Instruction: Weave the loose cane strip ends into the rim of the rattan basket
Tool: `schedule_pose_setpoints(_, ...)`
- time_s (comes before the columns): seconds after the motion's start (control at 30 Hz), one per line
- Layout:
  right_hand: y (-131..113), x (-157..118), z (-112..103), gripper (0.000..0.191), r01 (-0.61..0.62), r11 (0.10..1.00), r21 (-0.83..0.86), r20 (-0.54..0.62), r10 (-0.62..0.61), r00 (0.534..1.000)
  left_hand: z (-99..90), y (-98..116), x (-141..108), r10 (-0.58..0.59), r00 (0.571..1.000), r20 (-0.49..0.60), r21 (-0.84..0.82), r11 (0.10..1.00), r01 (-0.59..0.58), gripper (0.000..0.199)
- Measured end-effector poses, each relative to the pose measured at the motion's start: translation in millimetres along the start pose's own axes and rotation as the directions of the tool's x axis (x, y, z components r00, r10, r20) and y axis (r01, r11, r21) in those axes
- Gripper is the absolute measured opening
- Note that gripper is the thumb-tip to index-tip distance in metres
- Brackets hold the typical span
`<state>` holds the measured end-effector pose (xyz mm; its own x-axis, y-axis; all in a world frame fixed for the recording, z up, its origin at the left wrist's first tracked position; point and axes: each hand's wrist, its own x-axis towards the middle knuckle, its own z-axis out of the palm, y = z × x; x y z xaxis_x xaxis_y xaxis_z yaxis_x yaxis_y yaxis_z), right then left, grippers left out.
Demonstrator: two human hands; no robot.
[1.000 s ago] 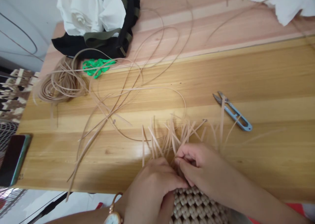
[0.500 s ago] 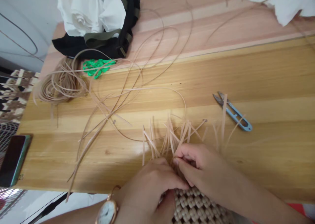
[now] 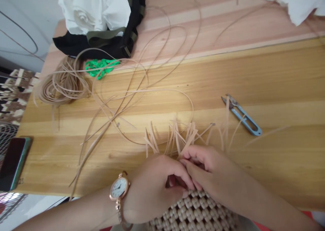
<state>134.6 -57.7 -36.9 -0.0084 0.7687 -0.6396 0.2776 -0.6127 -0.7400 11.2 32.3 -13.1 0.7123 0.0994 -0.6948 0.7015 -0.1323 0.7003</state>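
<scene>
A tan woven piece (image 3: 195,210) with a knobbly open weave lies at the bottom centre, and loose strip ends (image 3: 175,136) fan out from its far edge over the table. My left hand (image 3: 157,187), with a watch (image 3: 119,187) on the wrist, is bent over that edge, thumb and fingers closed on it. Close against it, my right hand (image 3: 208,166) pinches a flat tan strip (image 3: 189,141) between thumb and forefinger. The hands partly hide the edge of the weave between them.
Blue thread snips (image 3: 245,117) lie at the right on the wooden table (image 3: 279,89). A coil of tan strips (image 3: 62,82), green netting (image 3: 101,67), a black bag (image 3: 93,46) with white tissue (image 3: 86,11) and a phone (image 3: 15,163) are at the left. Long strips loop across the middle.
My left hand has turned and shifted slightly upward, showing more of the watch and of the weave. My right hand still pinches the strip near the same spot.
</scene>
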Motion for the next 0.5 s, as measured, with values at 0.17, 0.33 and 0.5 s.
schedule_pose_setpoints(0.17,-1.2,-1.4,-0.3,0.027,-0.017,1.000,-0.003,0.005,0.017,1.000,1.0,-1.8,2.1,-0.013,1.000,-0.010,-0.032,0.999,0.013,0.024)
schedule_pose_setpoints(0.33,-0.5,-0.2,-0.7,0.027,-0.003,1.000,0.011,-0.004,0.004,1.000,4.6,-5.5,2.4,0.045,0.998,-0.040,-0.052,0.998,-0.047,0.029)
schedule_pose_setpoints(0.5,-0.6,0.5,1.6,0.026,0.007,0.998,0.062,-0.014,-0.007,1.000,4.3,-5.3,2.6,0.061,0.998,-0.028,-0.103,0.993,-0.063,0.029)
